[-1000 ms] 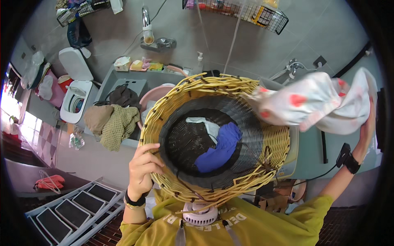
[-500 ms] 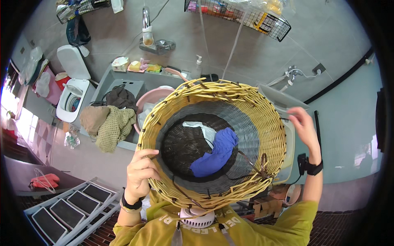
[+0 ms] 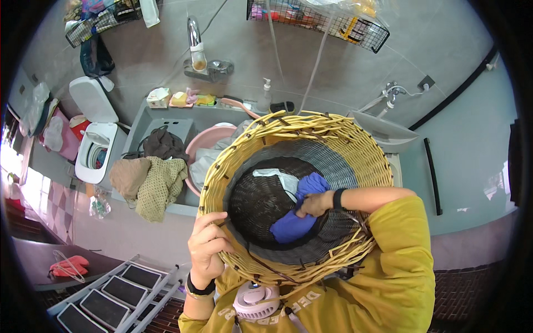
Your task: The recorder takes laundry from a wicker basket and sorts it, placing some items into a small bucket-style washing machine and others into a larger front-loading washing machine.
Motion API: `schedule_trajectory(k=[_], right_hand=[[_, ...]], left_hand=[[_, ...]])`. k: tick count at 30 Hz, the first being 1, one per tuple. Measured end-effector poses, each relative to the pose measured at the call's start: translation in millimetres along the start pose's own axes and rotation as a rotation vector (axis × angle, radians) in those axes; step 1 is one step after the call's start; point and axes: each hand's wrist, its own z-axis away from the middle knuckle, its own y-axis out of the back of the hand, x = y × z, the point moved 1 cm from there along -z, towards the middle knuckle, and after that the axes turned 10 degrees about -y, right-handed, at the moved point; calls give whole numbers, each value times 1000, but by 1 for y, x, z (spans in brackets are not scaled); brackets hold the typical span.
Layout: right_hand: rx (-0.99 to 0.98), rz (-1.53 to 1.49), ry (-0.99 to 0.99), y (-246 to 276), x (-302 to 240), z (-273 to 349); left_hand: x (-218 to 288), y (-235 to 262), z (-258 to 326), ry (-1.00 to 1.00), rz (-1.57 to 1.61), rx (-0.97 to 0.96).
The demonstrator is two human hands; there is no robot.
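A large wicker basket (image 3: 355, 130), yellow at the rim and grey-black lower down, is tilted so that I look into it. My left hand (image 3: 208, 247) grips its near left rim, fingers curled over the edge. Inside, a crumpled blue cloth (image 3: 290, 228) lies beside a pale, almost white cloth (image 3: 286, 180). Reaching in over the right rim, my right hand (image 3: 315, 205) has its fingers closed on the blue cloth, the fingertips partly hidden in its folds.
Beyond the basket, a grey sink (image 3: 145, 114) holds a pink basin (image 3: 194, 145) and dark clothing (image 3: 164, 144). A green knitted garment (image 3: 158, 186) hangs over its front edge. At left stand a small open-lidded washing machine (image 3: 100, 136) and a step ladder (image 3: 108, 299); a glass panel (image 3: 466, 188) is at right.
My right hand has moved from outside the basket's right side into it and taken hold of the blue cloth. My left hand stays on the rim; the basket sits slightly further right in view.
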Motion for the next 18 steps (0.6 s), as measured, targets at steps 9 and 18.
schedule_trajectory(k=[9,18], right_hand=[[1173,-544,-1,137,-34,274],[2241,-488,-776,13,11,451]], left_hand=[[-3,3,0,-28,-4,28],[-2,-2,-3,-80,5,21]])
